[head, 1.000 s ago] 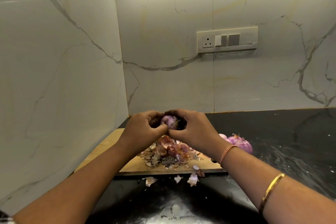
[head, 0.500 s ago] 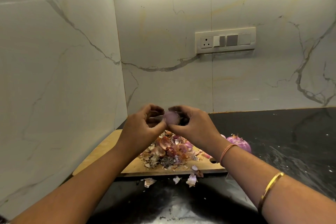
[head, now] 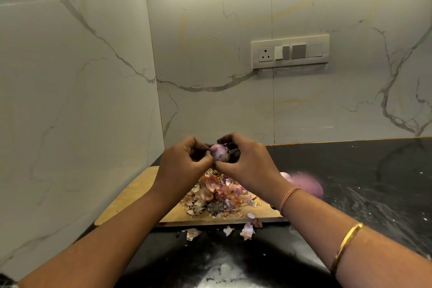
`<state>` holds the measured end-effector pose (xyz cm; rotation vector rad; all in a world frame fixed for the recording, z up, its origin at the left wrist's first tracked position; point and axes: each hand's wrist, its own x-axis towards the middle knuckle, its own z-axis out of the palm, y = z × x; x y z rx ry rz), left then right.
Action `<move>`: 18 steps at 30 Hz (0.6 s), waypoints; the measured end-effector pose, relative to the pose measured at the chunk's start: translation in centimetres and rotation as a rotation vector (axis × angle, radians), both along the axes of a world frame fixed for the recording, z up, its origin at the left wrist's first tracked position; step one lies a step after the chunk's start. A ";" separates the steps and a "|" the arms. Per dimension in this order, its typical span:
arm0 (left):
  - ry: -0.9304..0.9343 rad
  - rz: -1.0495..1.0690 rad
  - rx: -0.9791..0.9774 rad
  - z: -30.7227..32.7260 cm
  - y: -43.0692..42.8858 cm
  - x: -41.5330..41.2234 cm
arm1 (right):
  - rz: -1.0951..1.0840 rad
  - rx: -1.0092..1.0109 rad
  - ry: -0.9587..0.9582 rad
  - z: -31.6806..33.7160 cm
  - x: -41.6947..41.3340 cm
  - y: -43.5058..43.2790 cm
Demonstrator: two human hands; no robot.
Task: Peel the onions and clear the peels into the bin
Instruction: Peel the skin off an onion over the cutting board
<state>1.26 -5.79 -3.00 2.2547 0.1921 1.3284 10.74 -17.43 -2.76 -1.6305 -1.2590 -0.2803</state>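
A small purple onion (head: pixel 220 152) is held in the air between both my hands, above a wooden chopping board (head: pixel 138 192). My left hand (head: pixel 182 163) grips its left side with curled fingers and thumb. My right hand (head: pixel 247 161) grips its right side, the thumb under the onion. A heap of dry onion peels (head: pixel 219 194) lies on the board below the hands. More purple onions (head: pixel 306 186), blurred, lie on the counter behind my right wrist. No bin is in view.
A few loose peel scraps (head: pixel 246 231) lie on the black counter (head: pixel 364 182) in front of the board. Marble walls close in at the left and back, with a switch plate (head: pixel 289 51) on the back wall.
Both hands have kept hold of the onion and turned it slightly between the fingers; they rose a little above the board.
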 end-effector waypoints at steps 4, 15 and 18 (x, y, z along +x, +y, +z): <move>0.004 0.028 0.048 0.1 0.2 0.0 | 0.041 -0.011 0.064 0.0 0.0 0.0; -0.020 0.027 -0.086 0.3 0.6 0.0 | 0.326 -0.029 0.406 0.3 0.6 -0.4; -0.033 0.056 -0.175 0.4 1.4 -0.1 | 0.372 -0.011 0.454 0.4 0.7 -0.6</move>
